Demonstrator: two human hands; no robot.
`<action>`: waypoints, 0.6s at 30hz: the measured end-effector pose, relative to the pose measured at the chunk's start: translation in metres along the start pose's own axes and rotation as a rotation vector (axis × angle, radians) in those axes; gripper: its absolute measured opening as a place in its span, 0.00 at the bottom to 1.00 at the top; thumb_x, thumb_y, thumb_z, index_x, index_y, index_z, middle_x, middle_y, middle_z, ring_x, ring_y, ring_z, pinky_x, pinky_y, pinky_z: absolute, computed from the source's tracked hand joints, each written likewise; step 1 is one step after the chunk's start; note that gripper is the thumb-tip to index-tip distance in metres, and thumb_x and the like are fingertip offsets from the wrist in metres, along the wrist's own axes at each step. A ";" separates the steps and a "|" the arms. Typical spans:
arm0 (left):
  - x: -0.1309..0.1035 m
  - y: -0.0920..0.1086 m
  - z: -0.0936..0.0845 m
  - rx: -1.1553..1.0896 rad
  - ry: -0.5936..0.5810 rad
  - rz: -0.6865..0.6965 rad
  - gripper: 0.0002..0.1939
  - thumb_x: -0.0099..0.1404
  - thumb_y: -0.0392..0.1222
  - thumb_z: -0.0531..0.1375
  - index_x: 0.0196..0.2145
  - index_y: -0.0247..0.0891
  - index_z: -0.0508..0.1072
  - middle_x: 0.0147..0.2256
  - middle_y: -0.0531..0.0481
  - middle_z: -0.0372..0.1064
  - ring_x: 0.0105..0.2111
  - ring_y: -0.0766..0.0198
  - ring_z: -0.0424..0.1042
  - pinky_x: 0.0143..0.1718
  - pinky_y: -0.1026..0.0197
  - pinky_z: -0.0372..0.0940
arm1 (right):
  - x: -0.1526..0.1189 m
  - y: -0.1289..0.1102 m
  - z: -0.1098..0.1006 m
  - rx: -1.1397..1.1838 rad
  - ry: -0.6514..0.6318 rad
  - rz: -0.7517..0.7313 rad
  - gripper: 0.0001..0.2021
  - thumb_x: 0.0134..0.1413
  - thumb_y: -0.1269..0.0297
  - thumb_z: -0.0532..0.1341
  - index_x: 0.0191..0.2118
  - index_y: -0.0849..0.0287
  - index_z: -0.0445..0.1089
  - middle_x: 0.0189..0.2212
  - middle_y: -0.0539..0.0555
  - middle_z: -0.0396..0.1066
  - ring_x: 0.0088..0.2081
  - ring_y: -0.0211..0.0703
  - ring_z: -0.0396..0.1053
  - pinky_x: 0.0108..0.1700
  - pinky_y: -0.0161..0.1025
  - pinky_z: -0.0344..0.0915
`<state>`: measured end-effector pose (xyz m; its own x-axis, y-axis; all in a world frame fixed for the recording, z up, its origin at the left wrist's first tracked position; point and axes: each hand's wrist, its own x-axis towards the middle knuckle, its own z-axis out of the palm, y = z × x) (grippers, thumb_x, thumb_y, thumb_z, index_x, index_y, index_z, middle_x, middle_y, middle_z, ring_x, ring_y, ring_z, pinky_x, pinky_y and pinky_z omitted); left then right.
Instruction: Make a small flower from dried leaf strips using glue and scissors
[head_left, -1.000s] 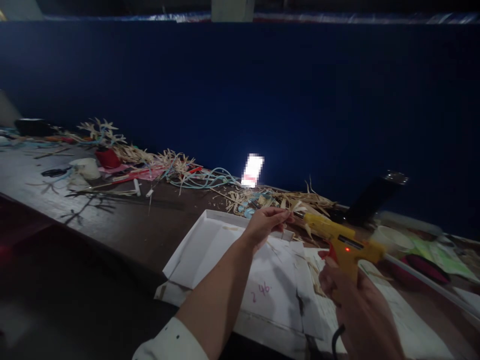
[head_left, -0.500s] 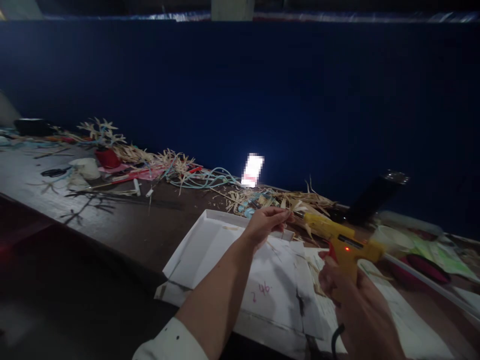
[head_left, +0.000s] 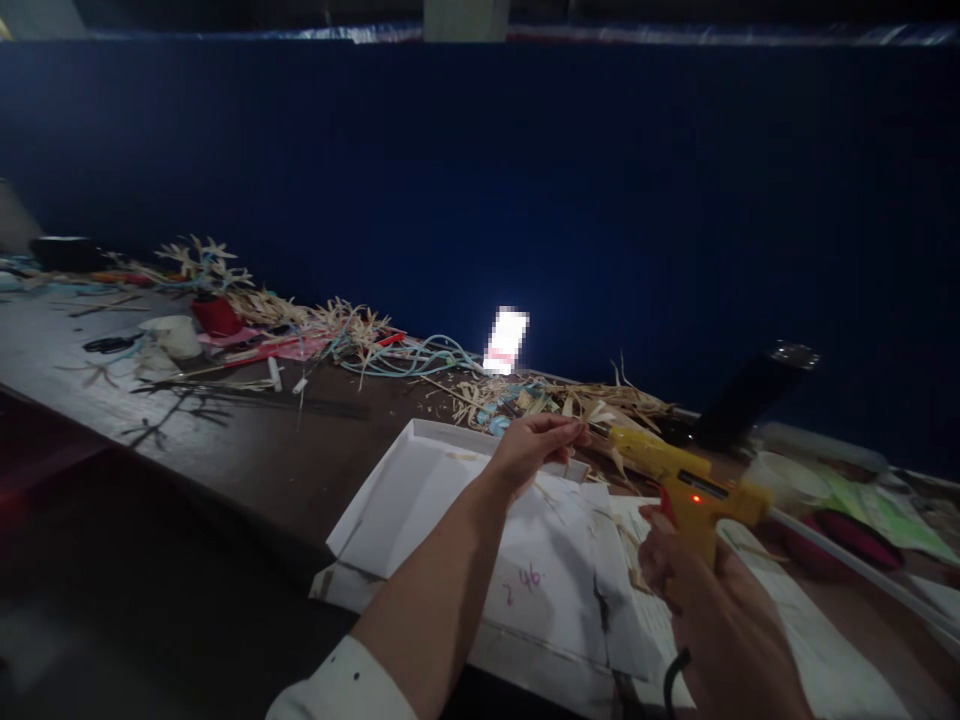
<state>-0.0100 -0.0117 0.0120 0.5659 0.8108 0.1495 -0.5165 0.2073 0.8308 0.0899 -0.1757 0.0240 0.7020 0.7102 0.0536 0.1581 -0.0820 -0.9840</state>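
Observation:
My right hand (head_left: 705, 590) is closed around the handle of a yellow hot glue gun (head_left: 686, 485) with a small red light lit on its side. The gun's nozzle points left and almost meets the fingertips of my left hand (head_left: 544, 445). Those fingers are pinched together on something too small to make out. Beneath my left forearm lies a shallow white cardboard box (head_left: 450, 500), with a pink handwritten number on it. A dark cord hangs beside my right wrist.
Dried plant strips (head_left: 630, 400) lie behind my hands. Further left are pale blue cord (head_left: 412, 360), a red thread spool (head_left: 216, 315) and black-handled scissors (head_left: 112, 343). A bright blurred-out screen (head_left: 506, 340) stands at the back. A pale cup (head_left: 787, 478) sits at the right.

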 end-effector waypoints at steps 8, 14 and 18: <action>-0.001 0.001 0.001 0.015 0.000 -0.003 0.17 0.48 0.48 0.68 0.31 0.33 0.77 0.29 0.47 0.73 0.20 0.76 0.61 0.26 0.66 0.56 | -0.001 -0.002 0.002 0.001 0.000 -0.010 0.17 0.43 0.48 0.63 0.26 0.58 0.65 0.17 0.47 0.61 0.22 0.37 0.58 0.26 0.36 0.55; 0.000 0.001 0.001 -0.002 -0.005 0.003 0.16 0.47 0.48 0.68 0.31 0.33 0.77 0.29 0.47 0.73 0.20 0.76 0.61 0.26 0.66 0.55 | -0.002 -0.004 0.004 0.027 0.014 0.002 0.18 0.43 0.48 0.63 0.30 0.59 0.68 0.17 0.46 0.61 0.22 0.37 0.58 0.25 0.36 0.55; 0.000 0.001 0.001 0.001 -0.007 0.003 0.16 0.48 0.48 0.68 0.30 0.33 0.77 0.28 0.48 0.72 0.20 0.76 0.61 0.26 0.66 0.55 | -0.002 -0.003 0.003 0.018 -0.001 0.019 0.17 0.44 0.48 0.63 0.29 0.59 0.67 0.18 0.46 0.61 0.22 0.36 0.57 0.25 0.36 0.54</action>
<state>-0.0099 -0.0120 0.0128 0.5690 0.8075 0.1555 -0.5176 0.2048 0.8308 0.0859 -0.1750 0.0263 0.7037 0.7096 0.0348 0.1326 -0.0831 -0.9877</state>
